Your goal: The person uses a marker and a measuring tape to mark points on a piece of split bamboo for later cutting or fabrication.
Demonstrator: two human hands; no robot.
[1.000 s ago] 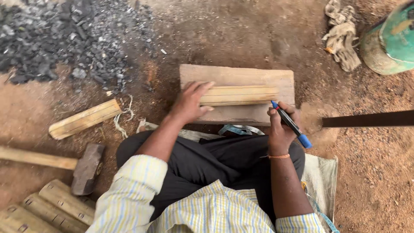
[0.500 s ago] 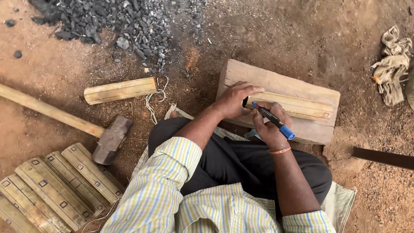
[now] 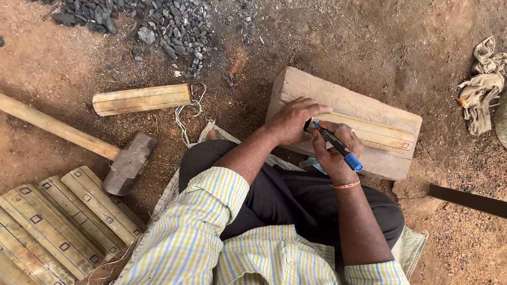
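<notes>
Now the right hand (image 3: 335, 145) grips a blue marker (image 3: 336, 146), while the left hand (image 3: 292, 120) presses open fingers on the bamboo strip (image 3: 369, 132) lying on a wooden block (image 3: 338, 97).

I wore a shirt striped in pale yellow, blue and white, sleeves rolled to the elbows, dark trousers, and a thin orange band (image 3: 346, 185) around my right wrist.
</notes>
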